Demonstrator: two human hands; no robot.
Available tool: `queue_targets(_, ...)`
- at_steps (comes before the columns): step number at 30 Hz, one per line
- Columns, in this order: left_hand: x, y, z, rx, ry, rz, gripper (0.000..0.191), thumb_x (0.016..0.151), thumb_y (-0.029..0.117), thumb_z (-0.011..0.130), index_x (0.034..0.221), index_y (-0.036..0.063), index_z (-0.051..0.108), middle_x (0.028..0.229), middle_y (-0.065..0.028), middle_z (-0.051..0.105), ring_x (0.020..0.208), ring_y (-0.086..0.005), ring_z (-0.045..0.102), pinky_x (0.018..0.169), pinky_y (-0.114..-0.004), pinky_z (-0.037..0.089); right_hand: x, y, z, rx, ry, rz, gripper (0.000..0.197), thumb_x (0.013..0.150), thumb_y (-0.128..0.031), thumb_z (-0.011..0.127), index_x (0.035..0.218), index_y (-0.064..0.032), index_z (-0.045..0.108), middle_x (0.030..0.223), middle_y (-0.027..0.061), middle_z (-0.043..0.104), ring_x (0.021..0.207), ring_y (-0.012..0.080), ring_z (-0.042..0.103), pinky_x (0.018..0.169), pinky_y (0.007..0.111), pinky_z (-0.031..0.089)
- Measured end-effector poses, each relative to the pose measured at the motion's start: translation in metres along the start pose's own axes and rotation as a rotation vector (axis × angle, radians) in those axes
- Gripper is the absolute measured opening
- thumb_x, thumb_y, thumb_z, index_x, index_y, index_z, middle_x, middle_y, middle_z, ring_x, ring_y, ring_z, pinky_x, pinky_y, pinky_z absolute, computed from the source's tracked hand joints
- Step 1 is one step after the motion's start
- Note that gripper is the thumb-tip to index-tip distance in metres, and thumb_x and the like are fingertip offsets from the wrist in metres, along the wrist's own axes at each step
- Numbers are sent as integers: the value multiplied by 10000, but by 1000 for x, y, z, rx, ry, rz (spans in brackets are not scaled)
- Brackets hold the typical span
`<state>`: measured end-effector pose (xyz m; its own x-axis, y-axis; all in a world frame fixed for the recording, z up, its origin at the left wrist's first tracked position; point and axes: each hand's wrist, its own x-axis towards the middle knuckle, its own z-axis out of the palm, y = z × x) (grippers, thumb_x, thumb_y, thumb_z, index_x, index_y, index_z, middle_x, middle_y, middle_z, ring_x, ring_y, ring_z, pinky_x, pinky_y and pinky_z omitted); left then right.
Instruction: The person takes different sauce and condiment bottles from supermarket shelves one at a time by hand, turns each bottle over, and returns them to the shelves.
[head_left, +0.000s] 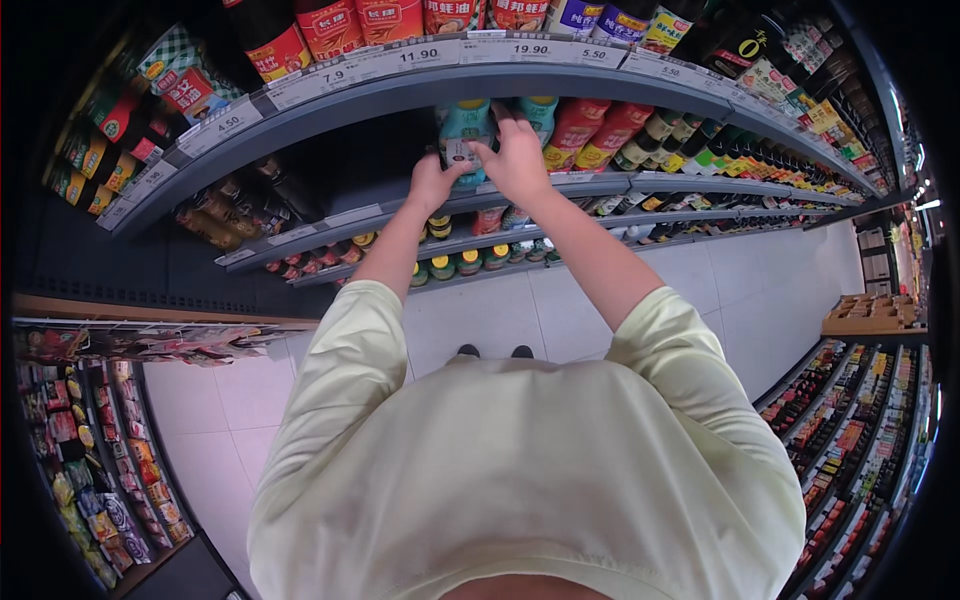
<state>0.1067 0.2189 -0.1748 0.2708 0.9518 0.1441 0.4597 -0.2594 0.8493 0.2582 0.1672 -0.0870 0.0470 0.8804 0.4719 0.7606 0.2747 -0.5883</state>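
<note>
Both hands reach onto a dark shelf below the upper row of sauces. A teal squeeze bottle with a yellow base or cap stands between them. My left hand grips its lower left side, thumb across the front. On the other side, my right hand has its thumb against the bottle's front and its fingers reaching back along the right side. A second teal bottle is just behind and right of those fingers, partly covered by them. The fingertips of my left hand are hidden behind the first bottle.
Red squeeze bottles stand to the right of my right hand. Overhead, the upper shelf edge with price tags juts out close above the hands. Lower shelves hold yellow-lidded jars. Other stocked racks stand behind across the tiled floor.
</note>
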Motion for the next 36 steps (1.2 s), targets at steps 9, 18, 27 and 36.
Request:
queue_targets(9,9,-10,9,89,12,-11,489,802,338,709,1083,-36,568,1019,-209,656,962,-310,641,820,-378,493,-176,36,-39,276,-65,320,304,775,-52,697,1068,-6,628,1122,148,582,997,271,610,739,327,574)
queue_targets(18,12,-14,9,37,28,-19,532,793,364,717,1071,-51,537,1026,-228,646,982,-344,629,836,-390,489,-320,111,-100,45,-36,869,236,807,-146,675,1000,-13,677,884,142,695,740,202,683,698,311,535)
queue_targets(27,-49,-3,31,-211,349,-47,547,833,154,712,1273,-25,439,1299,-192,493,1239,-243,470,1070,-360,347,-242,121,-108,138,-150,677,257,840,-187,640,1032,-19,668,879,139,694,742,225,673,691,319,526)
queue_targets(36,-164,41,159,-276,-81,-241,226,873,121,643,1070,16,606,892,-54,656,788,-111,618,743,-257,497,-152,209,-161,255,-227,492,304,827,-197,671,1057,1,654,870,150,694,727,211,666,694,323,520)
